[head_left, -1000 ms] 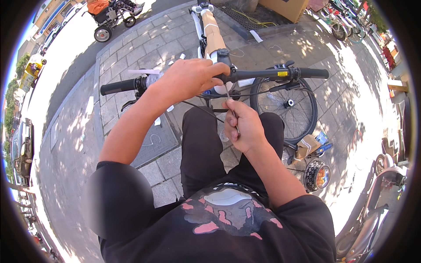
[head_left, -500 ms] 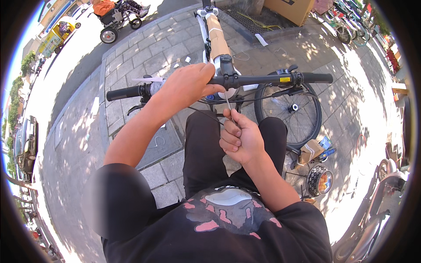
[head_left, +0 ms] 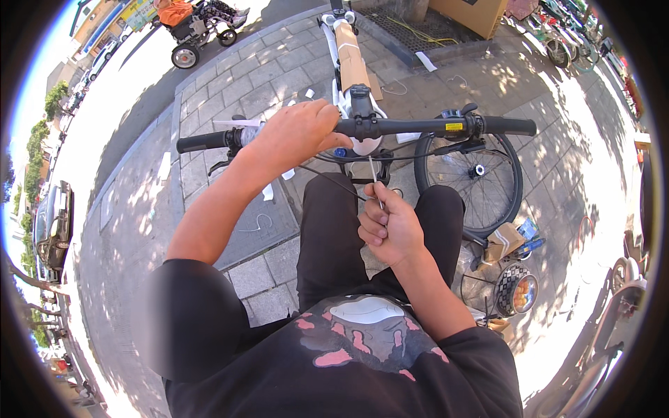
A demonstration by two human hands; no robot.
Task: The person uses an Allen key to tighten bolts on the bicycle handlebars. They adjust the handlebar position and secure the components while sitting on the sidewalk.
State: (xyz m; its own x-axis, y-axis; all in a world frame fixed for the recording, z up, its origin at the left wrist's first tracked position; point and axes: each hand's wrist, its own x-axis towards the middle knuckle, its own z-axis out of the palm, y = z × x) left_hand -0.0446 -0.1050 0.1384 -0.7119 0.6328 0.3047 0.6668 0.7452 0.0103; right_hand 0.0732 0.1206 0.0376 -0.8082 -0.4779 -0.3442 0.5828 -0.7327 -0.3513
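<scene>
My left hand (head_left: 298, 131) is wrapped over the black handlebar (head_left: 411, 126) just left of the stem (head_left: 362, 104). Between the finger and thumb of my closed right hand (head_left: 391, 224) is a thin silver hex key (head_left: 373, 168), its shaft pointing up at the stem clamp. The tip shows just below the bar, in front of the white head tube (head_left: 366, 145); whether it touches anything I cannot tell. Black cables loop beneath the bar. The bike's top tube (head_left: 350, 59) is wrapped in brown cardboard and runs away from me between white tubes.
A loose wheel (head_left: 469, 174) stands right of my knee. Near it are a small cardboard box (head_left: 503, 242) and a checkered round container (head_left: 516, 290). A large carton (head_left: 468, 15) stands far right, a person in a wheelchair (head_left: 193, 31) far left. Paper scraps lie on the paving.
My right hand and the hex key have drawn back slightly from the stem clamp toward me. The left hand stays on the handlebar. The whole view has shifted a little.
</scene>
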